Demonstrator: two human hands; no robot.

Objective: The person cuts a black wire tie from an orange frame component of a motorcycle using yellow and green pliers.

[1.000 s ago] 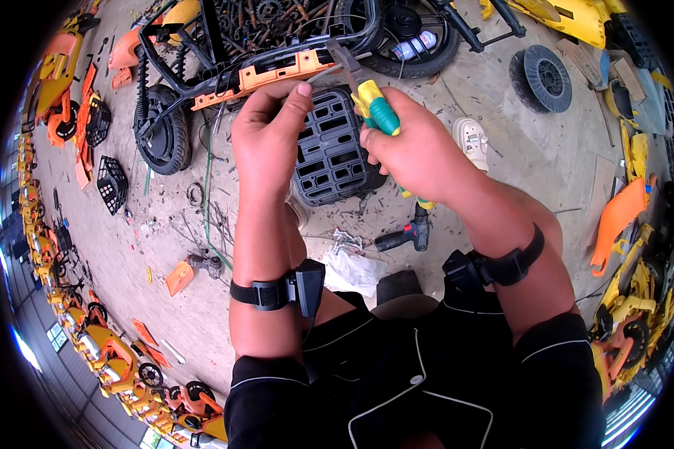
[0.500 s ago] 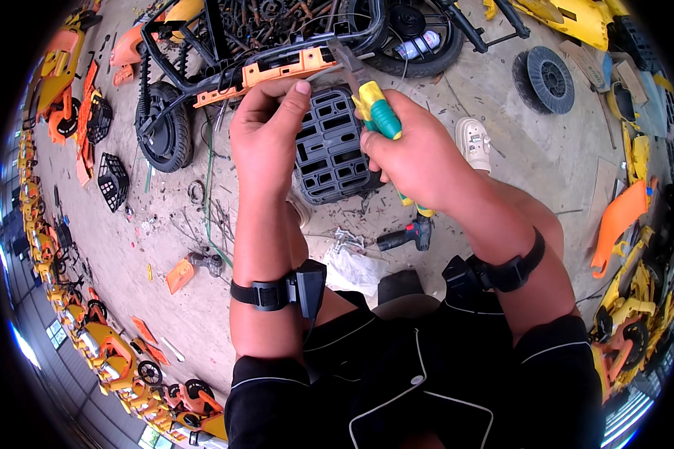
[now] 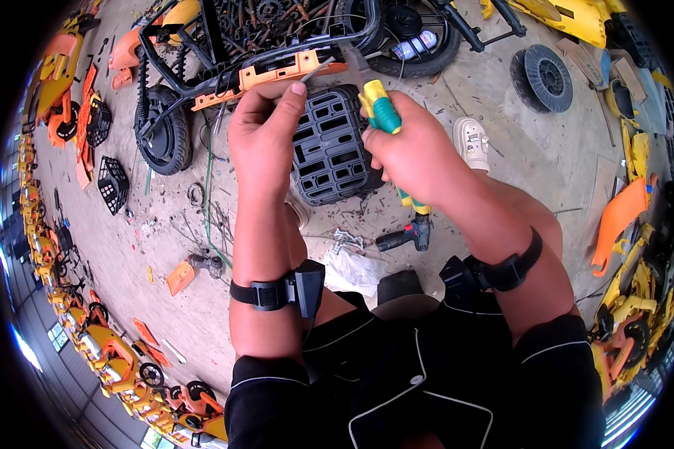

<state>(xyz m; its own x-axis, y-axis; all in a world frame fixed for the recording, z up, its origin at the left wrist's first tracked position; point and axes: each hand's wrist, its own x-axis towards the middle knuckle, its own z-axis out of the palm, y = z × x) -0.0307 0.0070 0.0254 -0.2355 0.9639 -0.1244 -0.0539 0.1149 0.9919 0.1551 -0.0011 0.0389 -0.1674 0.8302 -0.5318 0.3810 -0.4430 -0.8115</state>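
Note:
My right hand (image 3: 416,146) is wrapped round pliers (image 3: 384,112) with green and yellow handles. Their dark metal jaws point up and left, just below the rim of a black metal frame basket (image 3: 314,41). Between thumb and fingers my left hand (image 3: 266,127) pinches a thin grey cable (image 3: 314,72). The cable slants up toward the jaws, crossing in front of an orange plastic strip (image 3: 277,69); whether it meets them I cannot tell. Beneath both hands sits a black slotted plastic crate (image 3: 333,153).
Dirty bolts and metal parts (image 3: 277,15) fill the basket. Wheels (image 3: 162,131) flank it. A power drill (image 3: 416,233) and white plastic bag (image 3: 352,269) lie nearer me. A grey wire spool (image 3: 549,78) lies at right, with orange and yellow panels (image 3: 621,217) along that edge.
The grey cable stub at my left thumb now tilts more steeply upward. Both hands have stayed nearly in place, still gripping the cable and the pliers.

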